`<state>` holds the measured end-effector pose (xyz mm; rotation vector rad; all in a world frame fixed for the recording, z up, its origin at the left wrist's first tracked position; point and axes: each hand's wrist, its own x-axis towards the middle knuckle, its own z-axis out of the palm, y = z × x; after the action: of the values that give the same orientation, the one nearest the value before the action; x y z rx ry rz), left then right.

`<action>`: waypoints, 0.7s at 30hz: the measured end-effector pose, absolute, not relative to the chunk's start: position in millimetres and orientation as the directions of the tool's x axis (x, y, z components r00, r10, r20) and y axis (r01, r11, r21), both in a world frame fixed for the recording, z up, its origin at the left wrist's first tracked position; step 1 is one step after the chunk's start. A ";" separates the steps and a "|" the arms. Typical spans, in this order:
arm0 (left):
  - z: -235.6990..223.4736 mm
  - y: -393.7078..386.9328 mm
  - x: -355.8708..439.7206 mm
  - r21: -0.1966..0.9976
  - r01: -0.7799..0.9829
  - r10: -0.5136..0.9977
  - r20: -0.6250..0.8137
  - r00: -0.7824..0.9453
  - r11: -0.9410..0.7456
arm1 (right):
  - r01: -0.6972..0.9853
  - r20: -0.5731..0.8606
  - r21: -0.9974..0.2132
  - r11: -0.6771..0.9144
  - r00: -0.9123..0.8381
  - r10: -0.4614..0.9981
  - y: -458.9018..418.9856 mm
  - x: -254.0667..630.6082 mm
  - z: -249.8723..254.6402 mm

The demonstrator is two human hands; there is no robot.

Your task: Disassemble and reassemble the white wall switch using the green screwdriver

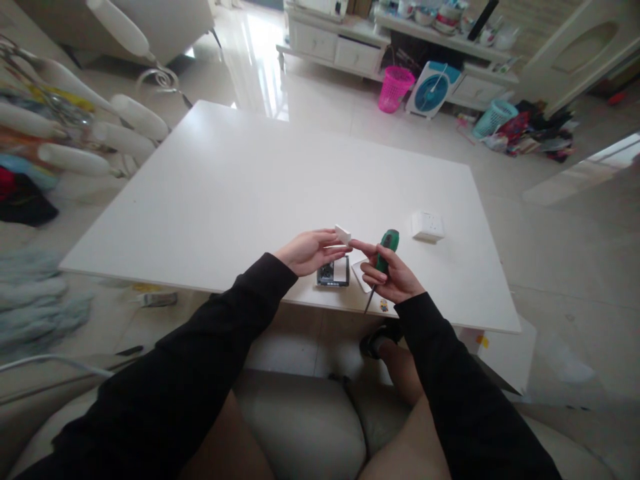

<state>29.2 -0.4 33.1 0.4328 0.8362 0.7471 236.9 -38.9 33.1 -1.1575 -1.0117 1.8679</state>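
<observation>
A small flat white piece (343, 234) sits between the fingertips of my left hand (314, 251), raised above the table's near edge. My right hand (395, 277) is wrapped around a green-handled screwdriver (387, 251), its shaft pointing down toward the table edge. The right index finger reaches out to the white piece. Below my left hand lies a dark-framed socket module (333, 283) with a white part in it, partly covered by the fingers. A white square frame (361, 275) lies beside it, partly hidden behind my right hand.
The white table (280, 187) spans the middle. A white socket box (427, 227) stands on its right side, and a small cartoon sticker (384, 305) is at the near edge. A pink basket (395, 89) and a blue fan (433, 90) stand on the floor beyond.
</observation>
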 end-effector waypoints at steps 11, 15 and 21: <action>34.6 -1.2 29.0 0.821 -0.342 0.888 -0.400 0.227 0.457 | -0.104 -0.295 -0.947 -0.303 -0.092 0.951 -36.1 222.0 22.1; 33.3 -3.0 31.1 0.834 -0.338 0.890 -0.344 0.300 0.436 | 0.029 -0.238 -0.971 -0.238 -0.015 0.971 -37.5 216.9 14.3; 28.7 -5.3 36.6 0.749 -0.456 0.875 -0.383 0.295 0.481 | 0.046 -0.153 -0.986 -0.159 0.117 0.981 -43.6 204.4 9.4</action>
<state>36.6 -5.3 28.7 0.5679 0.8745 0.9516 204.4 -43.6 9.4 -1.4166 -1.0859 1.2106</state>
